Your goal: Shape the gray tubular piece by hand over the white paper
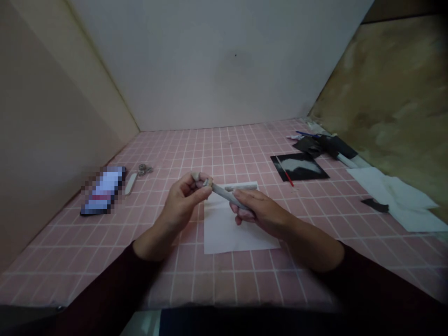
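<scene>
Above a white sheet of paper (238, 238), both hands meet over a flat grey stick, like a sanding stick (226, 195). My right hand (264, 210) is closed around its near end. At its far end, my left hand (182, 198) pinches a small pale piece (207, 183) between thumb and fingers, and the stick's tip appears to touch it. The piece is too small to make out its kind. A pale wrap (195, 176) covers part of a left finger. Behind the right fingers, a second grey stick (250, 187) lies on the paper's far edge.
At left lie a phone (103, 191) with a blurred screen, a white flat stick (130, 184) and small grey coils (142, 168). At right are a dusty black sheet (301, 168) with a red thin tool (289, 178), dark scraps (310, 145) and white paper (402, 196) near the wall.
</scene>
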`<state>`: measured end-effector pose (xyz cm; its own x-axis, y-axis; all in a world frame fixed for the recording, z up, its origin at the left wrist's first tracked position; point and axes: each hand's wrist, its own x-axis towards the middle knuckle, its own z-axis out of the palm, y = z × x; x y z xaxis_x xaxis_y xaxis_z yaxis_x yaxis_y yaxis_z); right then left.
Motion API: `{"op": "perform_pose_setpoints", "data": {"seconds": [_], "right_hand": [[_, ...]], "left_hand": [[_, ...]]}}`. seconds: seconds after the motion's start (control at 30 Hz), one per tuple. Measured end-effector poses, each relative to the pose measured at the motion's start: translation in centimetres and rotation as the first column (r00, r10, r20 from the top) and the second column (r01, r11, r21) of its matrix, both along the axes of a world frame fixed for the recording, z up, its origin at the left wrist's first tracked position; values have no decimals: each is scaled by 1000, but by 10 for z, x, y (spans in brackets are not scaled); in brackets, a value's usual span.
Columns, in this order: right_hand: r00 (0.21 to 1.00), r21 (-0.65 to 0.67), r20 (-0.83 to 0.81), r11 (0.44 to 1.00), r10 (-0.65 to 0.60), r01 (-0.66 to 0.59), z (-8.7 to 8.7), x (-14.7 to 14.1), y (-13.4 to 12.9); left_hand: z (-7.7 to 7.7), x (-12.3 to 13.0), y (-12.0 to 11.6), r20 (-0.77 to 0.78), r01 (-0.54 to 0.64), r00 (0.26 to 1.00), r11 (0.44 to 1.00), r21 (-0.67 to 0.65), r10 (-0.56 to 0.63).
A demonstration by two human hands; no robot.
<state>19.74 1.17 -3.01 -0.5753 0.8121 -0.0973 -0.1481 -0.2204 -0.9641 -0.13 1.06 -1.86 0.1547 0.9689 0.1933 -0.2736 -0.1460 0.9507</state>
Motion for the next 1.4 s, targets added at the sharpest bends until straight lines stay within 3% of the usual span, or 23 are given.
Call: {"op": "perform_pose_setpoints", "data": {"seconds": [0.2, 0.33, 0.5, 0.63, 0.8, 0.93, 1.0, 1.1, 1.27, 1.4], "right_hand": [[1000, 7, -21, 1000, 13, -12, -2, -1, 0], [1000, 9, 3, 1000, -11, 11, -2, -1, 1], [1000, 9, -2, 1000, 8, -8, -2, 0, 1], [1000, 11, 14, 1000, -13, 13, -1, 0, 1], [1000, 12, 8, 1000, 1, -2, -1, 0, 1], [999, 24, 24, 999, -24, 24, -1, 0, 1], [999, 36, 32, 999, -16, 15, -2, 0, 1], [1000, 47, 30, 999, -2, 1, -2, 0, 1], [996, 88, 73, 995, -54, 47, 0, 0, 1], [992, 171, 99, 983, -78, 60, 0, 0, 2]], "left_hand": [[-1, 4, -1, -45, 168, 984, 983, -67, -172], [-3, 2, 0, -7, 11, 1000, 1000, 3, -11], [-5, 4, -2, -40, 166, 985, 982, -91, -170], [-2, 3, -1, -33, -35, 999, 999, 1, 35], [-4, 5, -3, -32, 180, 982, 978, -107, -185], [-3, 5, -2, -14, -8, 1000, 1000, -11, 8], [-3, 7, -3, -18, 34, 999, 999, -35, -34], [-4, 9, -5, -9, 193, 981, 975, -111, -195], [-1, 6, -2, -18, -39, 999, 999, -12, 39], [-4, 10, -5, -4, 65, 998, 994, -87, -66]]}}
